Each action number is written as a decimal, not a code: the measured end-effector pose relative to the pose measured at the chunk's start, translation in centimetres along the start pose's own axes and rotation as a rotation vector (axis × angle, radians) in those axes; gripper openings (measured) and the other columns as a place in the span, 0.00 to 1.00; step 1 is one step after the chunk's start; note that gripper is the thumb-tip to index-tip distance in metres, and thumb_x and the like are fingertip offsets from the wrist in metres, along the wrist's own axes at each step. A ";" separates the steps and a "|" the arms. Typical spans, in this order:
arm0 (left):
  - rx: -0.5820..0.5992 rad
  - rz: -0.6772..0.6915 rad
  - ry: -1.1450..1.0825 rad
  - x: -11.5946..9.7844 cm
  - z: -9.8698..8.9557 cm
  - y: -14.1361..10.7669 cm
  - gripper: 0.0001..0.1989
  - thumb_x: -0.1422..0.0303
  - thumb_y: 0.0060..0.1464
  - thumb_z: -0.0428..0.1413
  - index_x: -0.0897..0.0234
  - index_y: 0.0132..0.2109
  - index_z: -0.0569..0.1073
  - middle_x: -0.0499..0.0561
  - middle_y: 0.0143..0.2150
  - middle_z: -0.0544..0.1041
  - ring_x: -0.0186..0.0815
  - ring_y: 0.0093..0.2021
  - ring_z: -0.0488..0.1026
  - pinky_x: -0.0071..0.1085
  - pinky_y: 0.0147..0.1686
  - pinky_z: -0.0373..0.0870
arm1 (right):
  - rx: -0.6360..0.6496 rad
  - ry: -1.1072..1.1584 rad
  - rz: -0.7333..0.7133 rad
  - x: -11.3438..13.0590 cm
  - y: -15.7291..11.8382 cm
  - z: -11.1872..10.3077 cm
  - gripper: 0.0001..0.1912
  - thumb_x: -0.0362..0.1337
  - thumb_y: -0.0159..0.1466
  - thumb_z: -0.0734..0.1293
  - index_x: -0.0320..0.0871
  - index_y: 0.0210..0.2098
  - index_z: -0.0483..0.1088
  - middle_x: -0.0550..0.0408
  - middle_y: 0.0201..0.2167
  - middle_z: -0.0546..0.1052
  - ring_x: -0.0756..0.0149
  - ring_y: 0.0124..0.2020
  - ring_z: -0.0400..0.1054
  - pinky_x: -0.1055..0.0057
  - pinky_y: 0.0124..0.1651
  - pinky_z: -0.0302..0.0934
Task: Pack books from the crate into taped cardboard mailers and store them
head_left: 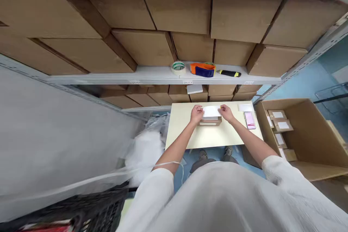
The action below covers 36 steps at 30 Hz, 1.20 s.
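Note:
A white paper label is stretched between my two hands, just above a small cardboard box on the pale table. My left hand pinches the label's left edge. At its right edge, the fingers of my right hand are closed on it, with a tiny yellow spot by the fingertips. Part of the box's top is hidden behind the label. Whether the label touches the box I cannot tell.
Right of my hands lie a phone and white paper. A large open carton holds several small labelled boxes. On the shelf sit a tape roll, an orange-and-blue tape dispenser and a utility knife. White plastic is bunched at left.

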<state>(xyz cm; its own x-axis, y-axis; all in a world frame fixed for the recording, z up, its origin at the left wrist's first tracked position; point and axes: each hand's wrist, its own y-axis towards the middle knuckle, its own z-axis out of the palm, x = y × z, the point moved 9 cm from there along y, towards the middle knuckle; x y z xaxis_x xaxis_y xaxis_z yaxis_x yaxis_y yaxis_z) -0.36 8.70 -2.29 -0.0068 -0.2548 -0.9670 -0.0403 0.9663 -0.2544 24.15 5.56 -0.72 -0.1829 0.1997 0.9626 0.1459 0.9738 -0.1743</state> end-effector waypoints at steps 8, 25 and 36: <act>-0.041 0.023 0.159 0.9 -1.1 0.2 0.21 0.82 0.47 0.62 0.57 0.45 0.71 0.43 0.35 0.77 0.32 0.33 0.75 0.30 0.40 0.70 | -0.114 -0.279 0.060 -1.1 -1.0 -0.2 0.13 0.41 0.54 0.67 0.48 0.39 0.71 0.60 0.31 0.75 0.63 0.33 0.69 0.65 0.42 0.68; -0.003 0.199 0.488 2.4 -0.8 0.5 0.14 0.80 0.54 0.59 0.57 0.44 0.70 0.47 0.44 0.76 0.32 0.38 0.75 0.30 0.44 0.72 | -0.111 -0.693 -0.076 -2.4 -1.6 2.0 0.23 0.32 0.65 0.62 0.43 0.60 0.69 0.48 0.47 0.76 0.59 0.41 0.72 0.59 0.53 0.71; 0.116 0.314 0.874 0.6 0.5 -1.2 0.14 0.78 0.62 0.55 0.58 0.52 0.72 0.56 0.53 0.76 0.45 0.51 0.76 0.42 0.52 0.73 | -0.054 -0.934 -0.119 -1.5 -2.7 3.3 0.16 0.33 0.70 0.61 0.44 0.56 0.73 0.43 0.53 0.74 0.52 0.47 0.70 0.59 0.49 0.66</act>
<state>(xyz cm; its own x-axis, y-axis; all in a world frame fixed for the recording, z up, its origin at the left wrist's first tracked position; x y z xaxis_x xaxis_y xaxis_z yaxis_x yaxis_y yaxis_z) 0.14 7.37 -2.59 -0.7511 0.1266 -0.6480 0.1903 0.9813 -0.0288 20.83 2.99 -2.40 -0.9015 0.1283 0.4132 0.1167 0.9917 -0.0533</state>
